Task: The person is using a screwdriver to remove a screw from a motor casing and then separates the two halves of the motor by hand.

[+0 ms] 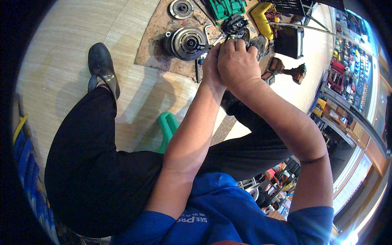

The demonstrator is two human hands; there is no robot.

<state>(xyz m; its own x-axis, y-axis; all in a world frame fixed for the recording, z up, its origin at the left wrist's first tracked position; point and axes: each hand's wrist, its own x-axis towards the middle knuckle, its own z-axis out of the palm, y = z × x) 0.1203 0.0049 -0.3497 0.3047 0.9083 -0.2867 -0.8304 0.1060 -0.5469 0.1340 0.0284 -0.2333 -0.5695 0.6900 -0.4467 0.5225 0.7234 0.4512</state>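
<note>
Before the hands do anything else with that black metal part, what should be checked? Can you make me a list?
1. Both hands on the part: ok. The left hand and right hand are closed around the black part.
2. Grip spot seen: cannot tell, the hands hide it.
3. Pulley out of the way: ok, it lies on the mat left of the hands.
4. Drill near: ok, on the floor to the right.
5. Green case near: ok, above the hands.
6. Feet safe: ok, the shoe is off the mat.
</note>
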